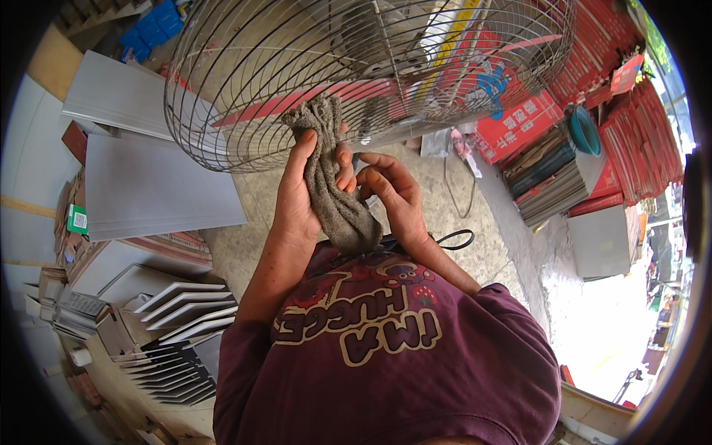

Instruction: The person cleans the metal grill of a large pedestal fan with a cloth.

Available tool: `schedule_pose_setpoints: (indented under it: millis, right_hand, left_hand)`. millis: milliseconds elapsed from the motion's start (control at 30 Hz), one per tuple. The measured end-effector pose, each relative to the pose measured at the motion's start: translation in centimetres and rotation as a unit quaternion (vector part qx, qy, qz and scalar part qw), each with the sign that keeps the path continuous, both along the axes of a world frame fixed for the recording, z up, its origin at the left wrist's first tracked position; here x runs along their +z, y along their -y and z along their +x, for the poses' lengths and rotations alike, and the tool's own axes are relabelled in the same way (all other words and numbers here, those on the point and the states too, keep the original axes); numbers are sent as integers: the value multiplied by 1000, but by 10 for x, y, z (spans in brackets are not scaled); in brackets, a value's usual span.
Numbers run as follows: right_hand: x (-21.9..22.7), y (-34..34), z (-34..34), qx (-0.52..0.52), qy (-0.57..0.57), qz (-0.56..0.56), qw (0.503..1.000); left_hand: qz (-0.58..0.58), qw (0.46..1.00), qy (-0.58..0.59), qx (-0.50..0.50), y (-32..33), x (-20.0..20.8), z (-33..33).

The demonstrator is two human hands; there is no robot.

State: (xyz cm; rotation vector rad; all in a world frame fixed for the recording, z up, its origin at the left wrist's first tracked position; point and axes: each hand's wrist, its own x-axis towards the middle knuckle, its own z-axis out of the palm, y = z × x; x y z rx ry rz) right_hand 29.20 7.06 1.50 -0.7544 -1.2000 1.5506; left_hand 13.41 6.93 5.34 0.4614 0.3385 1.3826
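Note:
In front of my chest, my left hand (302,185) is closed around a grey-brown knitted cloth (330,189). The cloth hangs in a long, bunched strip, its gathered top end standing above my thumb and its lower end drooping towards my shirt. My right hand (397,194) is just to the right, close to my left fingertips. Its fingers are bent with gaps between them, and I see nothing held there. The fingertips of both hands look orange-stained. Just beyond the cloth is a large wire fan guard (245,111) with red blades behind it.
Grey panels (163,178) lie at the left, above a rack of upright white and dark boards (182,319). Stacked red cartons (638,141) and a teal basin (584,131) are at the right. A black cord loop (456,239) shows beside my right forearm.

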Motion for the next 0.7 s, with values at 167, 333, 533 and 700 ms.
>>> schedule_pose_setpoints:
  millis: [167, 333, 533, 700]
  right_hand:
    - [2, 1, 0, 1, 1, -2, 1000]
    - [3, 0, 1, 5, 0, 1, 1000]
    - [2, 0, 0, -16, 7, 12, 1000]
    - [5, 1, 3, -15, 13, 0, 1000]
  left_hand:
    - [-12, 1000, 12, 3, 2, -8, -2]
    - [-5, 1000, 7, -7, 6, -5, 0]
    - [34, 998, -36, -32, -3, 35, 8]
    - [13, 1000, -13, -25, -4, 30, 10]
